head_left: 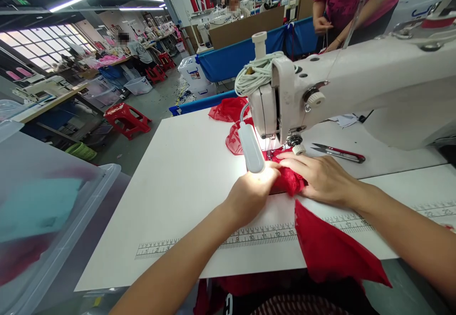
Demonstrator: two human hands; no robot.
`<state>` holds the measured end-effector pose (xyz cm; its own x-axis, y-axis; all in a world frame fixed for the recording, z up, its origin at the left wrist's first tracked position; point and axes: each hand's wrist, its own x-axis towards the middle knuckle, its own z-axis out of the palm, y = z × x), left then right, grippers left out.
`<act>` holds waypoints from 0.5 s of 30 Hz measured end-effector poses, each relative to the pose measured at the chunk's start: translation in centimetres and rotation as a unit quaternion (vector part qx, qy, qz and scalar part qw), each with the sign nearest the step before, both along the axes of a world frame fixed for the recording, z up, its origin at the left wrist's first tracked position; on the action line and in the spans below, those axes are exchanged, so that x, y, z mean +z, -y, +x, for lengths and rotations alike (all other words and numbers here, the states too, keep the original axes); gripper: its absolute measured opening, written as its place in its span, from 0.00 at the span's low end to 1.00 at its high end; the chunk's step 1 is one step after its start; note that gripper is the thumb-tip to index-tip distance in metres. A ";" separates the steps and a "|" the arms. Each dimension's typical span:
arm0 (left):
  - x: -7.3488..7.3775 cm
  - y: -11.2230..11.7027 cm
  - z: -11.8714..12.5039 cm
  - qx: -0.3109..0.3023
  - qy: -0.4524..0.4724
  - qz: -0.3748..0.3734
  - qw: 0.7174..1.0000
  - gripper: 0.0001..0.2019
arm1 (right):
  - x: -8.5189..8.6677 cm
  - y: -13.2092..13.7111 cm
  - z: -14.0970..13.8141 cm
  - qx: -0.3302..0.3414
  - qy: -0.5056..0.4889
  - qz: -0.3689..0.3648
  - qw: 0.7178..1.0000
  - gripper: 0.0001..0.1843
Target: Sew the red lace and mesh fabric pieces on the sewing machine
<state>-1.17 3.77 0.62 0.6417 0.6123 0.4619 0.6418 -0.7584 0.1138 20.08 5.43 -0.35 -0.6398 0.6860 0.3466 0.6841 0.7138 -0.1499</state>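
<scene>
A red lace fabric (326, 246) runs from my lap over the white table (185, 172) and under the needle of a white sewing machine (356, 87). My left hand (251, 192) rests on the fabric just left of the needle, lit by the machine lamp (251, 147), its fingers curled down onto the cloth. Flat on the fabric to the right lies my right hand (320, 176), fingers stretched toward the presser foot. More red fabric (230, 110) bunches behind the machine.
Red-handled thread snips (338, 153) lie on the table to the right. A printed ruler (256, 234) runs along the table's front. A clear plastic bin (46, 220) stands at left. Red stools (126, 119) and other workers sit beyond; a person in pink (338, 1) stands behind the machine.
</scene>
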 end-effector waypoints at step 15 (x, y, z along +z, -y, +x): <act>-0.1 -1.4 -0.3 0.081 0.154 -0.152 0.973 0.10 | -0.6 -0.5 -1.5 -0.017 -0.245 -0.040 0.969 0.19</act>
